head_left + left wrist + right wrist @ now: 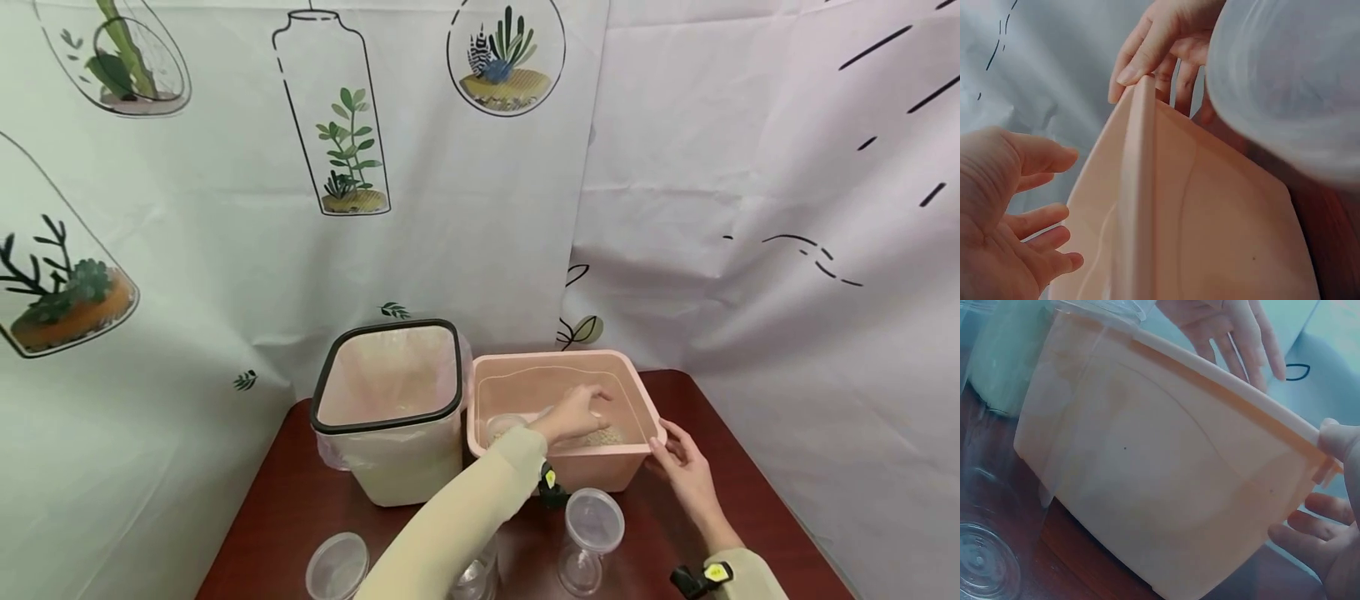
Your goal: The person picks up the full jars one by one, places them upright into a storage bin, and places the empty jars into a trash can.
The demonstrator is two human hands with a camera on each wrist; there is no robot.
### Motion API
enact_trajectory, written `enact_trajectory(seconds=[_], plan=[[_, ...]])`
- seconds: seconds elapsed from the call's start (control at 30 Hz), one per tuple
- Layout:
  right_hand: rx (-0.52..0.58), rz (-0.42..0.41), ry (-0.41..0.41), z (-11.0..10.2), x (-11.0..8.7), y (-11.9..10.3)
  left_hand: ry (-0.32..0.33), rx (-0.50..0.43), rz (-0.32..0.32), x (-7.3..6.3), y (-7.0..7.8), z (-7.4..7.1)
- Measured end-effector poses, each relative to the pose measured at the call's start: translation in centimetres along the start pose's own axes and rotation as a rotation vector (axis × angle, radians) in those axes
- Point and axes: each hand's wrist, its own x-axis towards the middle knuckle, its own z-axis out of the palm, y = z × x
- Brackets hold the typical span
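Note:
A pink plastic bin stands on the table, with pale grainy material and a clear round container inside. My left hand reaches over its front rim into the opening. In the left wrist view that hand has its fingers loosely spread, with nothing between them. At the front right corner, my right hand holds the bin's rim. The right wrist view shows that thumb on top of the rim and the fingers below it. The left hand partly hides the bin's contents.
Left of the pink bin stands a pale waste bin with a black rim and a plastic liner. Clear lidded jars stand in front: one near the middle, one at the left, and another partly behind the left sleeve. Patterned cloth hangs behind.

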Motion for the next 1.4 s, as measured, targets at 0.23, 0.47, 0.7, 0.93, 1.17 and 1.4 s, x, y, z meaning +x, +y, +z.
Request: enact_trajectory(seconds=[0.23, 0.47, 0.7, 0.93, 1.17, 1.4], plan=[[-0.162, -0.043, 0.06, 1.1, -1.6, -5.6, 0.0, 0.019, 0.047, -0.5, 0.6, -1.0], [-0.184, -0.033, 0.077, 1.9, -3.2, -9.5, 0.008, 0.074, 0.078, -1.4, 1.1, -1.4], [-0.251, -0.039, 0.189, 1.8, -4.1, -11.8, 0.06, 0.174, 0.072, -2.9, 1.7, -2.2], [-0.212, -0.066, 0.22, 1.7, -4.5, -12.9, 0.111, 0.184, 0.097, -4.2, 2.0, -3.7], [-0.193, -0.119, 0.183, 1.9, -5.2, -13.3, 0.181, 0.204, 0.15, -5.5, 1.8, -5.4], [-0.16, -0.181, 0.134, 2.2, -6.4, -14.6, 0.199, 0.176, 0.153, -7.6, 2.4, -6.8]])
